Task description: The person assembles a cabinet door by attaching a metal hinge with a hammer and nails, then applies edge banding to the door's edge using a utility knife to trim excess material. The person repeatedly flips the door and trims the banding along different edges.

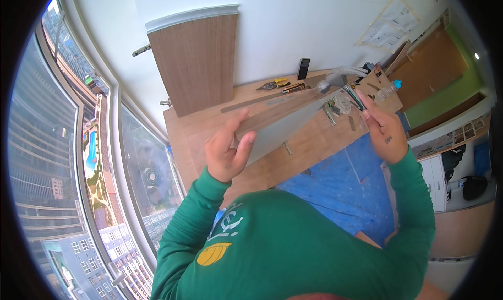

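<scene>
Grey-faced, the long board [289, 132] stretched between your hands. Your right hand [386, 135] was closed around a hammer [354, 97], its metal head beyond your fingers. Your left hand [227, 148] was wide, fingers spread, at the board's left end; whether it touched, I cannot tell.

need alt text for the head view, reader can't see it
The person's right hand holds a dark-handled metal hammer, while the left hand is at one end of a long, grey-sided board. Both are above a brown wood-grain work surface with scattered tools, beside tall windows overlooking buildings.
</scene>
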### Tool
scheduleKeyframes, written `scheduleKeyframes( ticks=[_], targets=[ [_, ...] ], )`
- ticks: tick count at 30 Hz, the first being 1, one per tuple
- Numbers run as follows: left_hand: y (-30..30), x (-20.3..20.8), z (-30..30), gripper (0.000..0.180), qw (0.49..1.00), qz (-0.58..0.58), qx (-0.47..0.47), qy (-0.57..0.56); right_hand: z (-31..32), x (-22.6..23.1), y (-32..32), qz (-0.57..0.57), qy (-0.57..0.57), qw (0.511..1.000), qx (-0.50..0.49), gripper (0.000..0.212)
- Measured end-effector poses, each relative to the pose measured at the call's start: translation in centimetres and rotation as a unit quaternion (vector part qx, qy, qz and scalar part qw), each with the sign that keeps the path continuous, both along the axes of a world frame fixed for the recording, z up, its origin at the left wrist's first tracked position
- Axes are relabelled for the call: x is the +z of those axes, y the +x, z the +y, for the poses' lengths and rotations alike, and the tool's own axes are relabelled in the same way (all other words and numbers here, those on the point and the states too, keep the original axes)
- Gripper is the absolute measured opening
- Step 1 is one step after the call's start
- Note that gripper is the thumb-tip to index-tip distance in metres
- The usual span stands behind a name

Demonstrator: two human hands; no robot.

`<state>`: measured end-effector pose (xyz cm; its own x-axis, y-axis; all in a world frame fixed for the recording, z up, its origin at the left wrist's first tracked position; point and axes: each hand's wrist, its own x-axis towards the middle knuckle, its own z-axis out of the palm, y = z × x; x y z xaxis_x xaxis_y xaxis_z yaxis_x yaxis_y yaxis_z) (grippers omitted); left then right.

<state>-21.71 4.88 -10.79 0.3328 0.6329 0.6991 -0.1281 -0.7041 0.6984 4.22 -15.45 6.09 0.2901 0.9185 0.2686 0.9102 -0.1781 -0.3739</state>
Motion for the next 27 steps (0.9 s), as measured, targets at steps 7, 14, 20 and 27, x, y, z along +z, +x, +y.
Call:
scheduleKeyframes(
  ticks=[7,14,20,27],
  targets=[
    [-0.5,-0.1,-0.6,0.043,0.996,0.029,-0.011,-0.080,0.4,-0.4,-1.9,0.000,-0.004,0.999,0.035,0.049],
    [-0.7,0.6,-0.7,0.040,0.998,0.033,0.004,-0.062,1.4,0.8,-4.2,-0.015,-0.051,0.997,0.065,0.048],
    [-0.3,-0.5,-0.3,0.042,0.994,0.000,-0.039,-0.099,2.1,-1.2,-5.3,-0.010,-0.022,0.994,0.108,0.046],
    [0.3,-2.8,-0.5,0.044,0.966,-0.009,-0.147,-0.215,2.4,1.0,-6.3,0.013,-0.064,0.994,0.085,0.046]
  ],
)
